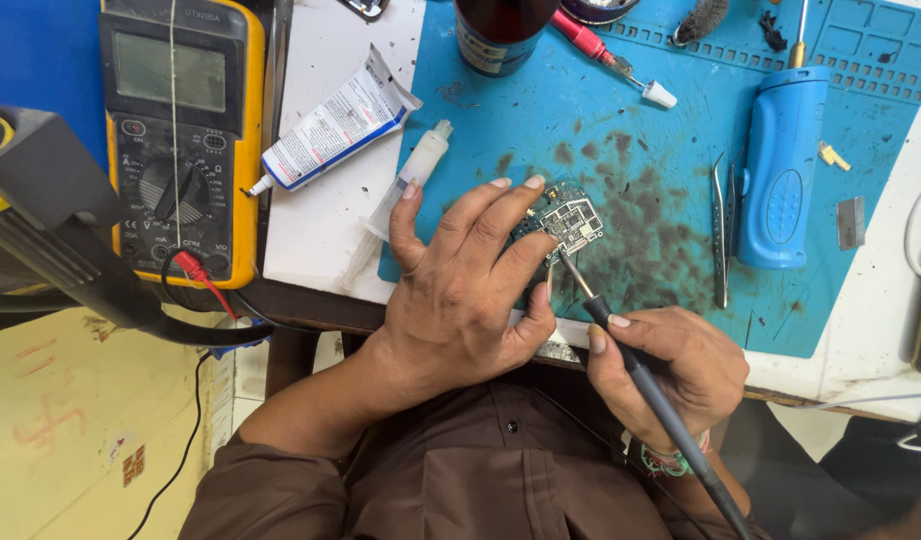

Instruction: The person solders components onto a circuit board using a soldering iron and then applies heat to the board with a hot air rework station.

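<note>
Presently the left hand (pixel 461 290) is pressing down on a small circuit board (pixel 569 218), fingers spread over its near edge, pinning it to the blue mat (pixel 621 110) on the counter (pixel 321 215). The right hand (pixel 671 375) is gripping a soldering iron (pixel 636 375) like a pen, clenched around its dark handle; the metal tip is touching the board's lower edge. Tweezers (pixel 721 230) and a blue handheld tool (pixel 781 165) are lying just right of the board on the mat. A clear syringe (pixel 401 195) is resting beside the left fingertips, with a white glue tube (pixel 336 125) above it. A yellow multimeter (pixel 181 130) is sitting well to the left.
</note>
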